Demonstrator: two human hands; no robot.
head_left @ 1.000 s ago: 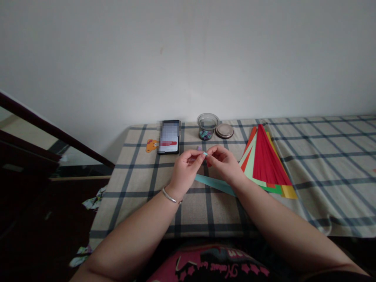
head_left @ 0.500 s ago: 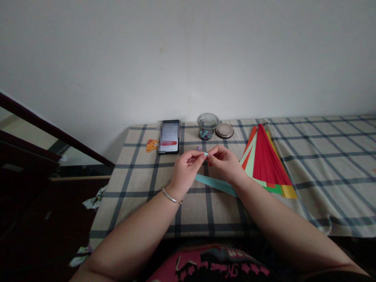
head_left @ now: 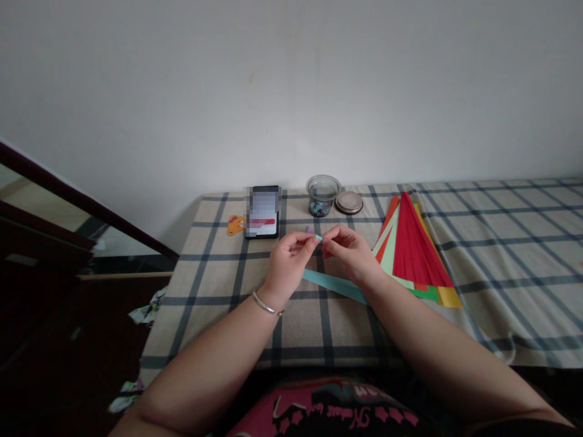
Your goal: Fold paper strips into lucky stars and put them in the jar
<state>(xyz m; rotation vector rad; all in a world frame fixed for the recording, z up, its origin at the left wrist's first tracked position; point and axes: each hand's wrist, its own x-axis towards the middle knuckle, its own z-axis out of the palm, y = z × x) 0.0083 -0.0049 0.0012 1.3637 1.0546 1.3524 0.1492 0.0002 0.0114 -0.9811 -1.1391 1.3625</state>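
Between the fingertips of my left hand [head_left: 291,261] and my right hand [head_left: 348,252] is a small light-blue folded piece of paper [head_left: 319,238]. Both hands are closed in a pinch, their tips almost meeting over the table. Below them a light-blue paper strip [head_left: 334,286] lies on the cloth, its right end hidden under my right forearm. A small purple piece [head_left: 310,230] rests just behind my left fingers. Right of my right hand, a fan of paper strips [head_left: 416,255] in red, green, orange and yellow is spread out.
A clear plastic tub [head_left: 323,197] with small blue and purple pieces stands near the wall, its round lid [head_left: 349,201] beside it. A phone [head_left: 264,212] is propped at the back left, next to a bear-shaped cutout [head_left: 235,226]. A checked cloth [head_left: 218,279] covers the table.
The small light-blue piece has tilted slightly between my fingertips. My hands stay in almost the same place, and the other things have not moved.
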